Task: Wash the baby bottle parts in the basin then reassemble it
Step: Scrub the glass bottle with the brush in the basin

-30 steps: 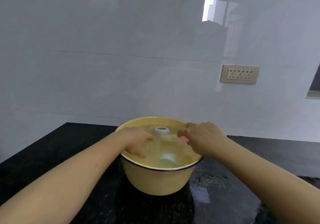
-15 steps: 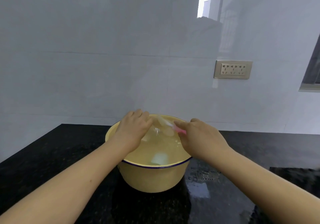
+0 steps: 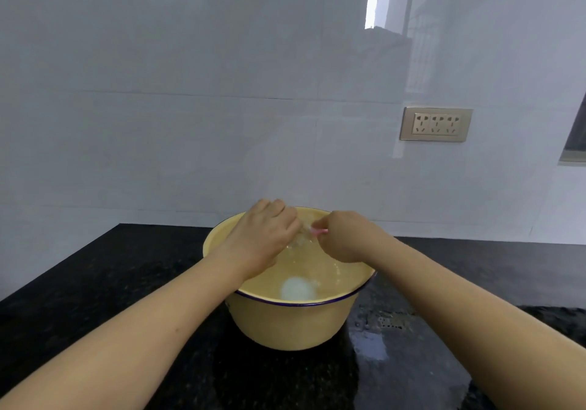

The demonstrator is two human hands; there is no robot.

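Observation:
A yellow basin [image 3: 295, 324] with a dark blue rim stands on the black counter, holding water. My left hand [image 3: 264, 235] grips a clear bottle part [image 3: 299, 238] above the water at the basin's far side; most of that part is hidden by my fingers. My right hand [image 3: 347, 237] pinches a pink-handled brush [image 3: 318, 231] whose end goes into the clear part. A white rounded part [image 3: 298, 288] lies under the water near the basin's front wall.
The black stone counter [image 3: 95, 298] runs left and right of the basin, with a wet patch [image 3: 377, 336] just right of it. A white tiled wall stands close behind, with a gold socket plate [image 3: 436, 124] at the right.
Both hands have lifted from the water to the basin's far rim and come together. The white ring that floated at the back a second ago is out of sight.

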